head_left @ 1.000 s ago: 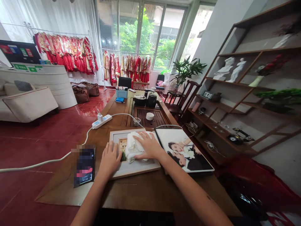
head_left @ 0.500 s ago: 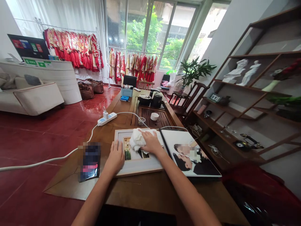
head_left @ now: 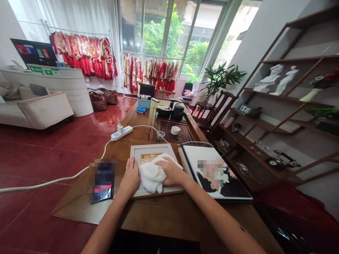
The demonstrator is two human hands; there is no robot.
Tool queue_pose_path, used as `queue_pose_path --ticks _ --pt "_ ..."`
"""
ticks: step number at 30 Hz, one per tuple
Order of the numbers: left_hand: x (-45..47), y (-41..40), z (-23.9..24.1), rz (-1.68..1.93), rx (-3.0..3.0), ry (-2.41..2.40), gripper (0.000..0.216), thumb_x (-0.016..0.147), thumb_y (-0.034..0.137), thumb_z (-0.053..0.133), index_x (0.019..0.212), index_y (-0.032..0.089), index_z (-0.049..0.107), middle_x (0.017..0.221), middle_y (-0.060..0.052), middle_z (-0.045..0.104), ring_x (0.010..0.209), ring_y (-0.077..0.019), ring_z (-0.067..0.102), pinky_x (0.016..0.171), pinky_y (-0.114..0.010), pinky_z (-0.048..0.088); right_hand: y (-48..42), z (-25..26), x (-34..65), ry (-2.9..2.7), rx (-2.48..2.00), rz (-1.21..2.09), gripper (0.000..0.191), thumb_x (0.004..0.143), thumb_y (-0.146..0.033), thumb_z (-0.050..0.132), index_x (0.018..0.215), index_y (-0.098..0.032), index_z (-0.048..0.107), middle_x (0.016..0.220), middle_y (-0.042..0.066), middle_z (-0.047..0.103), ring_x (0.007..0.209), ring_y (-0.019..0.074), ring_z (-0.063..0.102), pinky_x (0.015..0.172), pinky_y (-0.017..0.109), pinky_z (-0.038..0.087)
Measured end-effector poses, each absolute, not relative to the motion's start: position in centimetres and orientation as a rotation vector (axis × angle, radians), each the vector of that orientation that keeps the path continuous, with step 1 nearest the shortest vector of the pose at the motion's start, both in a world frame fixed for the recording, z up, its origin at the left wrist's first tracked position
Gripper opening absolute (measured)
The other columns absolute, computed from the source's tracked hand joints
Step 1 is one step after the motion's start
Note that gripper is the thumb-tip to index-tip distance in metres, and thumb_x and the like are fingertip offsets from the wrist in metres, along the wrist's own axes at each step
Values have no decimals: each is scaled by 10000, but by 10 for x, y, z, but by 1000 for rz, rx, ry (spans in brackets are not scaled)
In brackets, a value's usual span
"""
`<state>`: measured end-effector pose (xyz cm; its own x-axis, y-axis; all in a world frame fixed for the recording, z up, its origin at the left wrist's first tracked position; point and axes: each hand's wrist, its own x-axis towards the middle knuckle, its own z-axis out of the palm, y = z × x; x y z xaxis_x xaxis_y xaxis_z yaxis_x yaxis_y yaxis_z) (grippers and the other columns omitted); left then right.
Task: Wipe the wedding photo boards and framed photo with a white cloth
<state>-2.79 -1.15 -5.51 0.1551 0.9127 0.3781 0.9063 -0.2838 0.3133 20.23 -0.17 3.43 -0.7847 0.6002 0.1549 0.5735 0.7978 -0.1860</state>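
A white-framed photo frame (head_left: 152,151) lies flat on the wooden table (head_left: 164,215) in front of me. My left hand (head_left: 130,177) rests on the frame's left edge with its fingers flat, pinning it down. My right hand (head_left: 172,171) presses a crumpled white cloth (head_left: 150,175) onto the near half of the frame's glass. The cloth covers most of the picture; only its upper strip shows.
A large photo print (head_left: 215,173) lies to the right of the frame, a phone (head_left: 102,180) to the left. Further along the table are a power strip (head_left: 121,133) with its cable, a small glass (head_left: 160,135), a white cup (head_left: 175,130) and a tea tray (head_left: 172,132). Shelves stand at right.
My right hand has dragged the cloth from the frame's far edge down toward me over the glass. The left hand stays on the frame's left edge.
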Motion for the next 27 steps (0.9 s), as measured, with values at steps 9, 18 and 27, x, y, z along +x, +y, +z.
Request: queue_pose_path --ticks 9,18,27 --pt "-26 -17 -47 764 2437 1892 612 721 -5 360 1329 -47 422 1425 -276 390 1409 -324 232 1115 -505 305 32 52 204 -2662 -1315 -28 376 668 -363 613 1000 -187 637 1091 106 658 1067 300 546 1060 504 180" --pt "-26 -15 -49 746 2438 1894 555 778 27 330 1314 -52 445 1426 -276 391 1402 -328 246 1109 -502 305 -29 50 199 -2794 -974 206 344 707 -441 619 980 -232 636 1053 53 663 997 247 576 1081 445 187" --pt "-27 -17 -47 736 2450 1885 657 719 17 382 1375 -25 376 1442 -255 382 1410 -320 229 1116 -509 288 29 56 211 -2697 -1391 -78 396 674 -352 616 1030 -180 635 1137 112 636 1084 303 529 1051 488 181"
